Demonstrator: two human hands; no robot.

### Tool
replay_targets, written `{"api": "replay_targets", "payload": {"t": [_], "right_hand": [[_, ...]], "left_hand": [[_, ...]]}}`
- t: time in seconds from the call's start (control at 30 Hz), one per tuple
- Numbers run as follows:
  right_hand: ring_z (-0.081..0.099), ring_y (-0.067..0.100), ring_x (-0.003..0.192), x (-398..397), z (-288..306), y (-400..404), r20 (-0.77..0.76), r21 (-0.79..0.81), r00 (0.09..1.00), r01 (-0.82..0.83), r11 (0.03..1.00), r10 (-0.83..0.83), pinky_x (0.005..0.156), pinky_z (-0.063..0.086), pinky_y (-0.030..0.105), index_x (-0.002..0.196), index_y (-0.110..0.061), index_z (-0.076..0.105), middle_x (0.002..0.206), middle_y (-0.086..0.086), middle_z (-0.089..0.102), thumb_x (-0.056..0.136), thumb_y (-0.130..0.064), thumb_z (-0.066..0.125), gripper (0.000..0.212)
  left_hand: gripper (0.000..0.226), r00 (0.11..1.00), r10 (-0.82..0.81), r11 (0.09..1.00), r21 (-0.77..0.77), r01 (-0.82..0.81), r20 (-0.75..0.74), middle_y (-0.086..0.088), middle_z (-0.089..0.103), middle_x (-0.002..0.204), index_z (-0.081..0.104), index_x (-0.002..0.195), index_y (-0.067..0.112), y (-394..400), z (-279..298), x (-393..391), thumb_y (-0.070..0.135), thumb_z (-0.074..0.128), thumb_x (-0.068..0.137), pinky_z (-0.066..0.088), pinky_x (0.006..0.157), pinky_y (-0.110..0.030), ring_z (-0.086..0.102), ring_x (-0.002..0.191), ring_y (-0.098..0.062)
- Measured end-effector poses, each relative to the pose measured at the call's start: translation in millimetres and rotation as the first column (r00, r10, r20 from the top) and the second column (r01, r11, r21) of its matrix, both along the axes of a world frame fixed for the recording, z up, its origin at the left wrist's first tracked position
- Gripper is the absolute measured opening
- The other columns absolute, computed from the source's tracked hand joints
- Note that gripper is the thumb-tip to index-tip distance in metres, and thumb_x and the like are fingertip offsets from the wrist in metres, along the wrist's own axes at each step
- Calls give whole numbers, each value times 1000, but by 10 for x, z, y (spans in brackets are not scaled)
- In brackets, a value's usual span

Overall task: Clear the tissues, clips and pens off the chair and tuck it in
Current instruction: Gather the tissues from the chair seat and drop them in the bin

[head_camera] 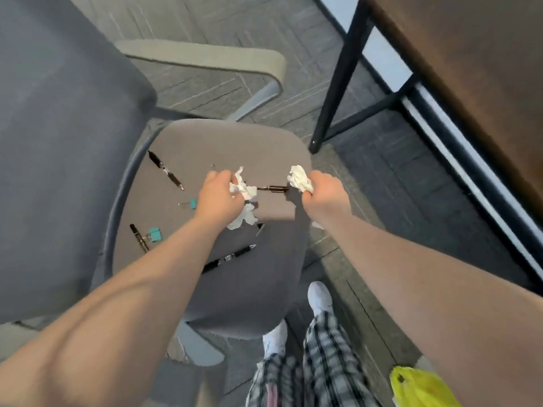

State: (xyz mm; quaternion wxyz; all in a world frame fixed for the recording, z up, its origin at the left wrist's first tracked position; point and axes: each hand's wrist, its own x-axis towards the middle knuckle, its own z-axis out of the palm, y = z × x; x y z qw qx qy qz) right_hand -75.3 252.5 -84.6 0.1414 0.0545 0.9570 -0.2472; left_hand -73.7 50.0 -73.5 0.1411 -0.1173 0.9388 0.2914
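A grey office chair seat [205,142] fills the middle of the head view. My left hand [216,195] is shut on a crumpled white tissue [242,188] just above the seat; more white tissue [242,220] lies under my wrist. My right hand [323,190] is shut on another crumpled tissue [299,179] near the seat's right edge. Several black pens lie on the seat: one at the back left [166,170], one between my hands [273,188], one at the left [138,237], one near the front [232,256]. Two teal binder clips [192,204] [154,234] rest on the left side.
The chair's dark backrest [58,142] rises at left, with a beige armrest [205,57] behind the seat. A brown desk [470,69] with a black metal leg [335,92] stands at right. A yellow plastic bag [420,389] sits at bottom right. My feet stand beside the seat on grey carpet.
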Motion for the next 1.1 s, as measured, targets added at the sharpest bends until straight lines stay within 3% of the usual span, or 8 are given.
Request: {"api": "replay_targets", "payload": {"t": [0.1, 0.23, 0.4, 0.53, 0.73, 0.93, 1.1], "right_hand": [[51, 34, 92, 455, 23, 446, 21, 6, 985, 174, 985, -174, 64, 32, 35, 81, -12, 40, 87, 11, 49, 84, -10, 45, 6], [51, 29, 95, 1135, 5, 1052, 78, 49, 919, 384, 922, -387, 68, 39, 35, 90, -9, 47, 92, 6, 49, 89, -14, 46, 5], [53, 32, 91, 2062, -36, 1700, 36, 106, 789, 608, 787, -614, 66, 39, 35, 96, -4, 53, 99, 14, 56, 88, -9, 49, 11], [52, 34, 82, 2795, -106, 2059, 72, 117, 688, 713, 691, -722, 61, 31, 33, 80, -9, 46, 86, 15, 54, 86, -8, 49, 7], [56, 38, 89, 3866, -279, 2528, 118, 61, 497, 860, 506, -859, 63, 34, 34, 91, -4, 54, 95, 17, 63, 86, -11, 49, 9], [54, 32, 88, 5030, -476, 2972, 155, 30, 336, 938, 344, -929, 70, 40, 34, 106, -6, 54, 97, 12, 59, 90, -16, 48, 20], [57, 38, 96, 6001, -812, 3396, 207, 30, 202, 977, 212, -957, 67, 33, 32, 105, -4, 51, 98, 20, 57, 93, -17, 47, 19]], "left_hand": [[22, 988, -154, 988, 7, 154, 7, -15, 50, 107, 56, 102, 5, 416, -14, 108, 4, 50, 81, 27, 71, -25, 49, 107, -32], [23, 947, -322, 946, 37, 321, 12, -16, 51, 111, 57, 103, 5, 1067, -41, 366, 3, 51, 81, 29, 72, -24, 50, 101, -31], [20, 819, -573, 819, 54, 571, 32, -13, 50, 107, 56, 102, 7, 1911, -102, 837, 6, 51, 82, 31, 72, -24, 50, 98, -27], [23, 702, -710, 704, 58, 707, 55, -16, 51, 113, 56, 106, 6, 2444, -171, 1245, 8, 54, 83, 35, 75, -27, 49, 90, -26], [30, 556, -823, 561, 18, 827, 117, -12, 47, 121, 52, 116, 9, 3196, -255, 2028, 13, 55, 87, 37, 74, -28, 48, 80, -21], [36, 413, -893, 424, 29, 905, 179, -12, 45, 124, 50, 120, 9, 3940, -502, 3120, 13, 55, 85, 37, 77, -27, 43, 88, -19], [38, 364, -898, 403, 131, 906, 245, -11, 46, 124, 51, 120, 10, 4592, -875, 4078, 12, 57, 82, 35, 82, -23, 47, 102, -24]]}}
